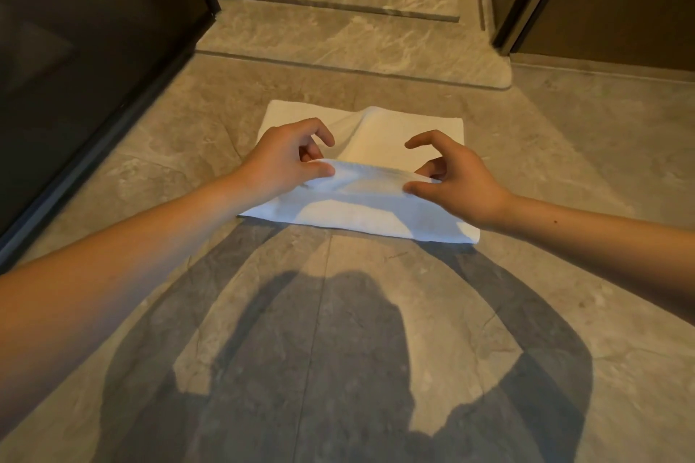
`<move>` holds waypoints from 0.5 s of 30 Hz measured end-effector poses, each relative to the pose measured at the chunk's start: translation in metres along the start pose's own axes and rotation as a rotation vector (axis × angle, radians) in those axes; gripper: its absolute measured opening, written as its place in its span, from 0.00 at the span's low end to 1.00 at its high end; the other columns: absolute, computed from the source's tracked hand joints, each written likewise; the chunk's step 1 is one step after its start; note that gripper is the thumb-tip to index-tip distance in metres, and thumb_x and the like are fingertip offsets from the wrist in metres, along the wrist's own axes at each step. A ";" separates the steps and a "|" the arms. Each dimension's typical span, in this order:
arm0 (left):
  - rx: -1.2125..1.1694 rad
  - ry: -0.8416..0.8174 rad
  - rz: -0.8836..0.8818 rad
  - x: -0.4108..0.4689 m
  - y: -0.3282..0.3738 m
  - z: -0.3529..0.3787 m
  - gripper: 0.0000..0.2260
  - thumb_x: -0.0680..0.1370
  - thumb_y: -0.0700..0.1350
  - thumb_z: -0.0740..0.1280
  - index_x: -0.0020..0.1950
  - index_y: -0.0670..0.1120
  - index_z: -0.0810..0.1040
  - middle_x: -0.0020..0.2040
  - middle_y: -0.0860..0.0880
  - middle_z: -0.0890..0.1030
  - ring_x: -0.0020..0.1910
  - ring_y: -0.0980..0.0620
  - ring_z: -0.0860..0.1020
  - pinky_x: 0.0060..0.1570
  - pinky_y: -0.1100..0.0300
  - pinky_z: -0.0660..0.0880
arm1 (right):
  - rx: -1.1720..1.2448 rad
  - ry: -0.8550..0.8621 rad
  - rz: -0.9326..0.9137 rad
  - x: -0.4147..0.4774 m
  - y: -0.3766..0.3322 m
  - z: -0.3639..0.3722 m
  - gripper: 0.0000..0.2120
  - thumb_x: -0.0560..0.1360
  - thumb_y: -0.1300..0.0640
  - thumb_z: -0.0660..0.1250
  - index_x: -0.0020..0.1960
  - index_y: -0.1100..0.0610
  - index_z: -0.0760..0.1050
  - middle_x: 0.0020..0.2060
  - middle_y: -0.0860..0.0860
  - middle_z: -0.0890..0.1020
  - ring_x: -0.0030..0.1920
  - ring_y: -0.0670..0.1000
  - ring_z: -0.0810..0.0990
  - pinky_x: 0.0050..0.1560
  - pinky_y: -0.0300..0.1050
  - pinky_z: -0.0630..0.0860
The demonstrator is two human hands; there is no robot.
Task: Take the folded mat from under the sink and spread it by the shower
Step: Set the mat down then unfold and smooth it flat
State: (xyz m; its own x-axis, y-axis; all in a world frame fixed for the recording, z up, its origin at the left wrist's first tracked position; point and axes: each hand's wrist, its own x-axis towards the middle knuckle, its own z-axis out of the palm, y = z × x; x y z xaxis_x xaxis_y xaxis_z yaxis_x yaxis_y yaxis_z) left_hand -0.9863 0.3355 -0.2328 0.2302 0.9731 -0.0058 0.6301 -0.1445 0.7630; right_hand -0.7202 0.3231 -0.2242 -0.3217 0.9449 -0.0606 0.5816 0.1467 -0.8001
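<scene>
Two bare hands pinching a white mat on a stone floor.
The left hand (286, 158) and right hand (455, 177) each pinch the raised fold of the mat (380, 214), which lies on the floor (376, 312) with the shower threshold (357, 45) at 12 o'clock.

1. White mat (380, 216) lying partly folded on the stone floor (338, 312), near the shower threshold (353, 45).
2. Left hand (284, 158) and right hand (457, 177) pinching its raised folded edge.
</scene>
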 end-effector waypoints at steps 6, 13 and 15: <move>-0.152 -0.089 0.001 -0.058 -0.006 0.011 0.11 0.69 0.40 0.77 0.47 0.49 0.79 0.35 0.49 0.81 0.32 0.53 0.76 0.36 0.63 0.71 | 0.102 -0.053 0.010 -0.052 0.002 0.005 0.18 0.69 0.63 0.74 0.52 0.51 0.70 0.33 0.51 0.84 0.34 0.48 0.81 0.36 0.40 0.75; -0.136 -0.131 -0.111 -0.108 -0.044 0.068 0.11 0.69 0.41 0.77 0.43 0.52 0.78 0.33 0.59 0.78 0.32 0.61 0.74 0.34 0.72 0.69 | -0.032 -0.151 0.025 -0.091 0.050 0.043 0.17 0.72 0.65 0.72 0.46 0.56 0.62 0.38 0.53 0.81 0.41 0.53 0.81 0.40 0.39 0.75; -0.057 -0.163 -0.081 -0.110 -0.048 0.074 0.10 0.69 0.43 0.77 0.44 0.52 0.78 0.34 0.57 0.79 0.34 0.60 0.76 0.35 0.71 0.69 | -0.049 -0.211 0.035 -0.095 0.058 0.048 0.19 0.73 0.65 0.71 0.44 0.51 0.61 0.40 0.53 0.82 0.40 0.49 0.81 0.40 0.38 0.77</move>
State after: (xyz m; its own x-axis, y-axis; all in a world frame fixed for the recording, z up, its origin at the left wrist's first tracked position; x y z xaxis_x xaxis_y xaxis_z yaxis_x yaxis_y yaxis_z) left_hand -0.9873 0.2222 -0.3170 0.3005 0.9386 -0.1696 0.6098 -0.0523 0.7909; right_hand -0.6913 0.2283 -0.2936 -0.4466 0.8684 -0.2154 0.6290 0.1335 -0.7658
